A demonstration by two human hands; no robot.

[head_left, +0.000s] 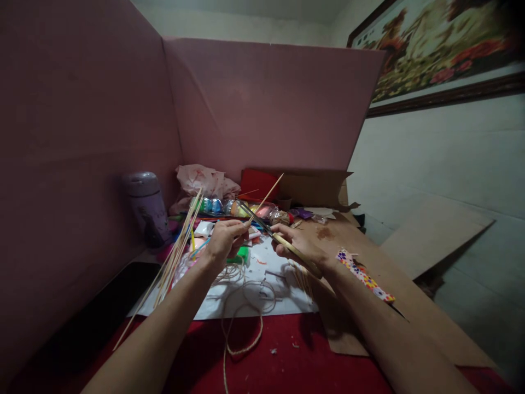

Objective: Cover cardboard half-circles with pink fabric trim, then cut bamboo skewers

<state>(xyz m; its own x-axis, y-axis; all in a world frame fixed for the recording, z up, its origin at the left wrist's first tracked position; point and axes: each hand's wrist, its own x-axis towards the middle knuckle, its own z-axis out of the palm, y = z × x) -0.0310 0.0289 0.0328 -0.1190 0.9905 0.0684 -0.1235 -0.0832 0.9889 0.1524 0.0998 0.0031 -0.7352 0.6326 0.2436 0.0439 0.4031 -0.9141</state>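
Observation:
Between the fingertips of my left hand is a thin bamboo skewer, its pointed end tilted up and to the right. My right hand grips a pair of scissors with pale yellowish handles. Their dark blades cross the skewer just above my left fingertips; whether they touch it I cannot tell. A loose bundle of long skewers leans beside my left forearm. Shorter cut sticks lie on the white paper below my right hand. Twine loops over the paper's front edge.
A purple bottle stands at the left near a dark flat object. Colourful clay tubs line the back. Brown cardboard covers the right side, with a flower-patterned strip on it. Pink panels rise behind and left.

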